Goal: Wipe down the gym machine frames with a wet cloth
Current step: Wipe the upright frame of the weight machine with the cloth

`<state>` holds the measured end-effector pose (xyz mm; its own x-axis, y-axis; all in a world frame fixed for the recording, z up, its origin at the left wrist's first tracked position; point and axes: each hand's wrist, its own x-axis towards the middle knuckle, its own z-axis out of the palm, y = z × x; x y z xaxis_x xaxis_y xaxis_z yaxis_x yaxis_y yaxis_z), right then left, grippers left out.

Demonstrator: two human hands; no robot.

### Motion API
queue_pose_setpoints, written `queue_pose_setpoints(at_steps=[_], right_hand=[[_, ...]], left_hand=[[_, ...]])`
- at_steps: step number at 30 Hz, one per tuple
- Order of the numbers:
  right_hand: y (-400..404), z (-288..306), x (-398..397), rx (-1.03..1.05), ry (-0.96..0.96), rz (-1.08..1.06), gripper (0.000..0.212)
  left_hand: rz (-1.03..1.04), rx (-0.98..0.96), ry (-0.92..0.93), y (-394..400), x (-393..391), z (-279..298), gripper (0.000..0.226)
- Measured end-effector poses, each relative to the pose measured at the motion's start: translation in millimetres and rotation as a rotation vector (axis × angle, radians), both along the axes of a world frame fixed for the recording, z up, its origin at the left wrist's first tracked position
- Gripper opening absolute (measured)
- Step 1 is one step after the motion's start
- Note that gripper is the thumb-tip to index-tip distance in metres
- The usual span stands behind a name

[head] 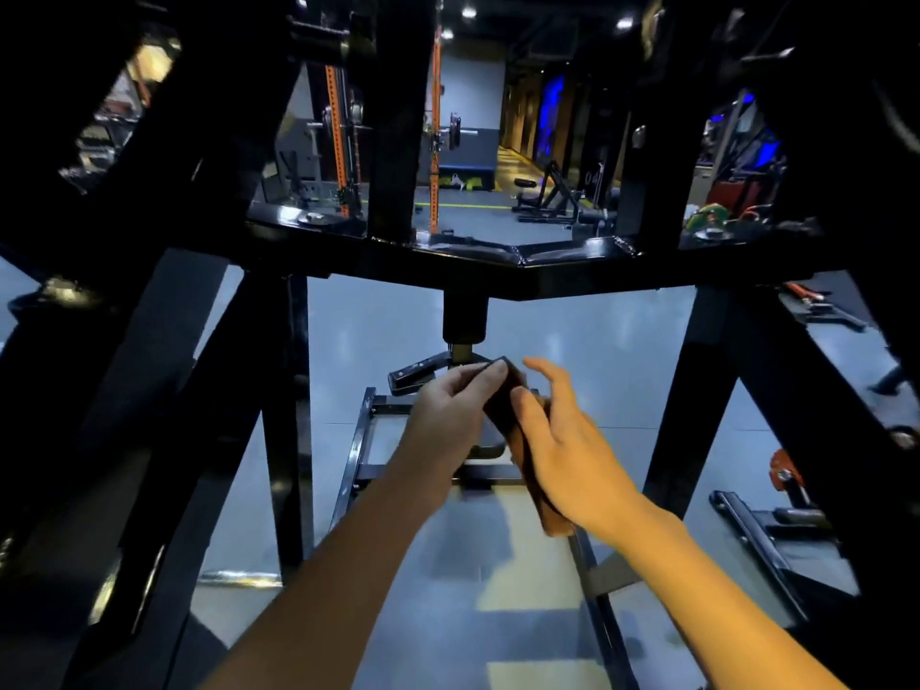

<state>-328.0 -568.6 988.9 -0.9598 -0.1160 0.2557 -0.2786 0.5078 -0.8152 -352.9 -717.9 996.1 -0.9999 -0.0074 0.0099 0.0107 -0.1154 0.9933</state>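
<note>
Both bare forearms reach forward from the bottom of the view, and the two hands meet in the middle over a dark, folded brownish cloth [503, 405]. The left hand [450, 415] pinches the cloth's upper end between thumb and curled fingers, closed on it. The right hand [557, 440] lies along the cloth's right side with its thumb pressed against the fabric and its fingers spread and loosely extended past the upper edge; the lower end of the cloth hangs out beneath the right palm. How firmly the right hand grips cannot be told.

The cloth is held in the air, apart from the glossy black steel gym machine frame [522, 263], whose angled horizontal crossbar runs across the view just above the hands. Thick black uprights slope down on either side. A short black post [464, 318] drops from the crossbar's centre, ending just above the hands. Below them a low black base frame [358, 440] sits on the shiny grey gym floor [587, 341]. Behind the crossbar stand orange perforated rack uprights [337, 127].
</note>
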Motion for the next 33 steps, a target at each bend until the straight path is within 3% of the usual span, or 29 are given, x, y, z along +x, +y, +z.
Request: queue_pose_setpoints(at_steps=[3, 5, 7, 10, 12, 16, 20, 23, 28, 33], right_hand=[[30.6, 12.7, -24.6, -0.016, 0.095, -0.109, 0.03], [52.6, 31.2, -41.3, 0.005, 0.19, -0.22, 0.034], [70.7, 51.9, -60.2, 0.068, 0.256, -0.304, 0.038], [85.8, 80.0, -86.6, 0.171, 0.364, -0.378, 0.042], [89.4, 94.3, -98.2, 0.286, 0.433, -0.403, 0.042], [89.2, 116.8, -119.8, 0.605, 0.489, -0.429, 0.041], [88.8, 128.1, -140.3, 0.802, 0.503, -0.455, 0.032], [83.0, 125.4, -151.9, 0.964, 0.452, -0.505, 0.03], [62.3, 121.0, -167.3, 1.025, 0.406, -0.493, 0.028], [51.6, 110.1, -169.8, 1.126, 0.437, -0.289, 0.034]], left_hand=[[0.184, -0.128, 0.07, 3.4, -24.6, 20.5, 0.035], [0.453, -0.575, 0.188, -1.7, -41.4, 32.0, 0.038], [0.627, -0.994, 0.322, -13.6, -56.2, 41.4, 0.065], [0.675, -1.214, 0.434, -36.0, -85.7, 55.5, 0.113], [0.694, -1.304, 0.479, -50.0, -103.7, 62.1, 0.122], [0.638, -1.427, 0.614, -59.6, -131.9, 58.8, 0.111], [0.716, -1.223, 0.569, -63.1, -155.0, 51.5, 0.132], [0.769, -1.296, 0.584, -70.7, -165.1, 43.3, 0.139], [0.864, -1.365, 0.648, -74.0, -169.9, 32.8, 0.134], [0.879, -1.377, 0.657, -73.6, -170.1, 33.4, 0.134]])
